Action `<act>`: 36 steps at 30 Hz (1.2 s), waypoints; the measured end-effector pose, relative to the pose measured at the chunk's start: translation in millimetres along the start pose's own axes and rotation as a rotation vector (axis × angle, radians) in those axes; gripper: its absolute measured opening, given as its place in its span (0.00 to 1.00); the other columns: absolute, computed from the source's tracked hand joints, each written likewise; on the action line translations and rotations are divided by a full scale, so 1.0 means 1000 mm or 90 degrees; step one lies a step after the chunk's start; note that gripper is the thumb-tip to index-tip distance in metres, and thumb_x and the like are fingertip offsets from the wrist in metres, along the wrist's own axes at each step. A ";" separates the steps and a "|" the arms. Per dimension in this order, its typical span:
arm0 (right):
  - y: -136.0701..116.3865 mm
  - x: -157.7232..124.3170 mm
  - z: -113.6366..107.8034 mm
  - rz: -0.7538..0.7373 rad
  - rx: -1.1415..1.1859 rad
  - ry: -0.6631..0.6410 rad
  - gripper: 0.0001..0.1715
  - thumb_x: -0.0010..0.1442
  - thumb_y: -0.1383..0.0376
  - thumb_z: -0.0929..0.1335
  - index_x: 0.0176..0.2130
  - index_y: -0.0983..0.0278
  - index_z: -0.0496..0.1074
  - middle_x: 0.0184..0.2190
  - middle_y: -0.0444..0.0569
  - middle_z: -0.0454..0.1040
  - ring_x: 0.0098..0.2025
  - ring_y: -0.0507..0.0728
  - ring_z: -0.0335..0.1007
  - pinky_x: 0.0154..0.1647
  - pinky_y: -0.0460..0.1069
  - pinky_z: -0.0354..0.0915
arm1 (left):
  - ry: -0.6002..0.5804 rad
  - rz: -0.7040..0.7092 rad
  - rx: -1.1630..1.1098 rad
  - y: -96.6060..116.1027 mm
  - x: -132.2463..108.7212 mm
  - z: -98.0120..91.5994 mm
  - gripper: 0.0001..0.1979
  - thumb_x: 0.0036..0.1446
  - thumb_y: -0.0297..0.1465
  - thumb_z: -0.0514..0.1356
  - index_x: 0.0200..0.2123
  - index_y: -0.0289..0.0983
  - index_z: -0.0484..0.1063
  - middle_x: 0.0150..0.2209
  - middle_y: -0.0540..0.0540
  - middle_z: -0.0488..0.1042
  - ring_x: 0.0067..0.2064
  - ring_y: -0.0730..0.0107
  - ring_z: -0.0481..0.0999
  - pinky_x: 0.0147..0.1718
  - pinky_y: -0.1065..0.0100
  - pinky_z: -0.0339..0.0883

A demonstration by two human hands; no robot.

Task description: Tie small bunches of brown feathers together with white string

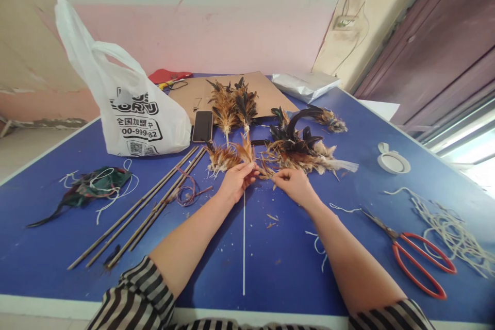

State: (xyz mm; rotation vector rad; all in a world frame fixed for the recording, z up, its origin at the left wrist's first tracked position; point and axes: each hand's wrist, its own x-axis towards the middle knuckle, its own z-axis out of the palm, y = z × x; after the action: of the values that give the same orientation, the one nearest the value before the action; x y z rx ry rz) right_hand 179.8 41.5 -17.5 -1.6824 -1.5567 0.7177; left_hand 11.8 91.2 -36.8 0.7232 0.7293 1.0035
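Note:
My left hand is closed in a pinch around the lower ends of some orange-brown feathers, which point up and away from me. Close by on the right, my right hand has its fingers pressed together on a small brown feather. Just beyond it lies a loose pile of black and brown feathers. Behind my left hand sits a tuft of brown feathers with white fluff. Two bound feather bunches rest farther back, their pale tied ends toward me.
Thin sticks and a purple cord lie left, near dark feathers with string. A white plastic bag stands behind, beside a phone and cardboard. Red-handled scissors, white string and a tape roll lie right.

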 end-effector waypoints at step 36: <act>-0.014 -0.005 0.005 -0.028 0.174 0.051 0.12 0.45 0.60 0.67 0.28 0.66 0.73 0.23 0.46 0.73 0.25 0.51 0.65 0.28 0.46 0.60 | -0.084 -0.138 0.076 -0.007 -0.016 0.017 0.06 0.44 0.26 0.62 0.28 0.29 0.73 0.25 0.44 0.73 0.25 0.77 0.73 0.24 0.78 0.67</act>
State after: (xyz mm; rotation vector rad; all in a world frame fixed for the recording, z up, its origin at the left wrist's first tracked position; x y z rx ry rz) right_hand 167.4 37.6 -9.4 -1.4528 -1.3685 0.7919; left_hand 23.6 71.0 -30.1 0.7876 0.7401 0.7132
